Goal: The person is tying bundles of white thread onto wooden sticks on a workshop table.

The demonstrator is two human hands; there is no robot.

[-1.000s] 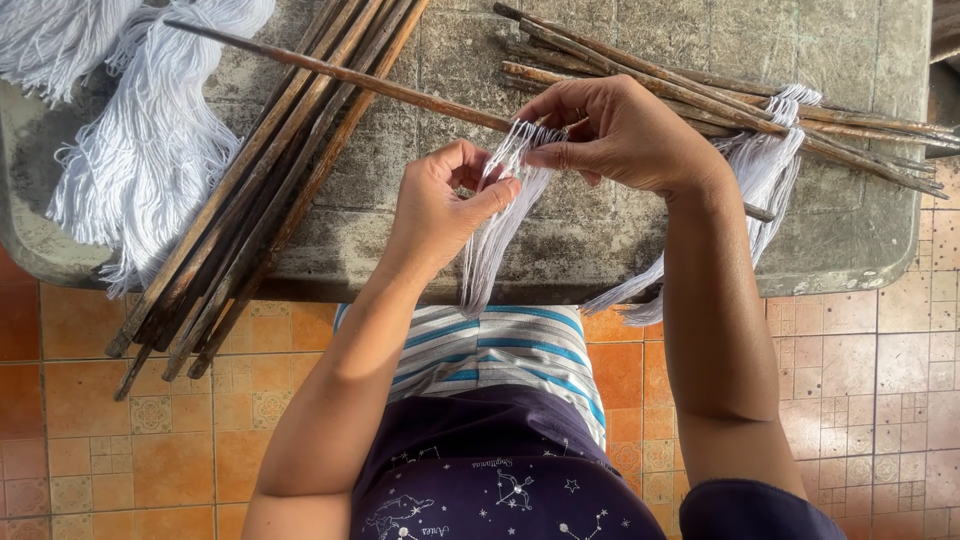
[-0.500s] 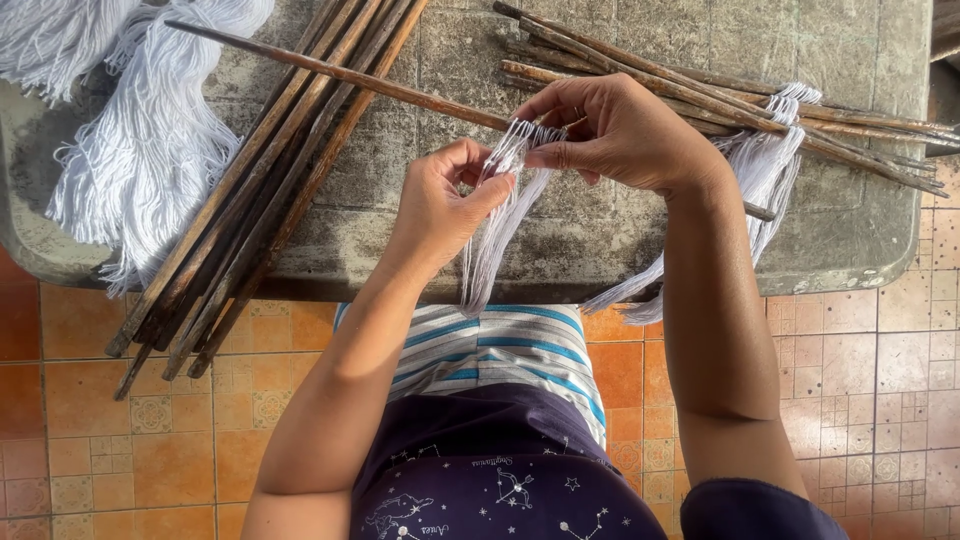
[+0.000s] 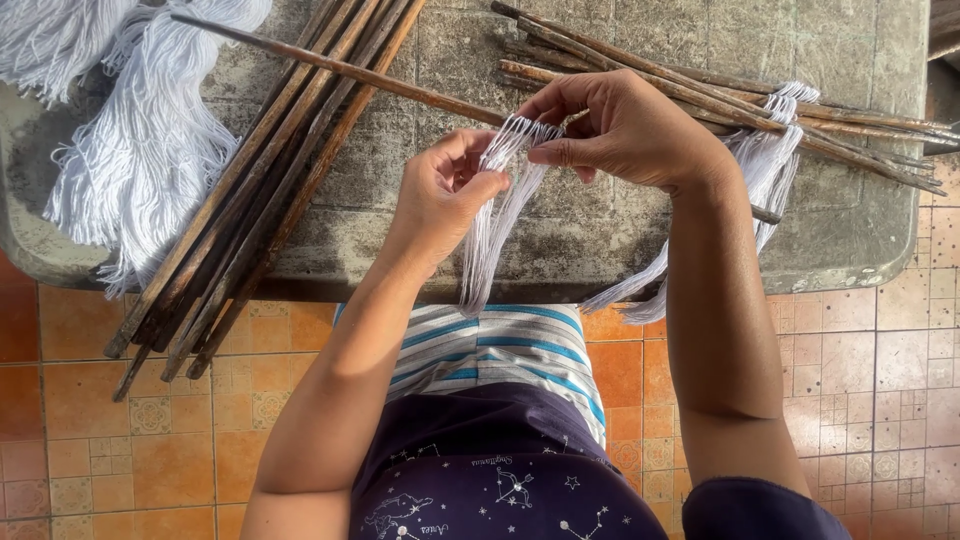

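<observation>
Both hands are pinching white yarn strands (image 3: 495, 225) onto a wooden stick (image 3: 400, 85): left hand (image 3: 440, 195) below, right hand (image 3: 625, 130) above. One tied bundle (image 3: 765, 165) is hanging rightward; loose yarn (image 3: 140, 150) is waiting far left.

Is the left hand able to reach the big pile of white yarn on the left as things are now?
Probably yes: the left hand pinches white strands, but only the stick bundle lies before the yarn pile.
</observation>
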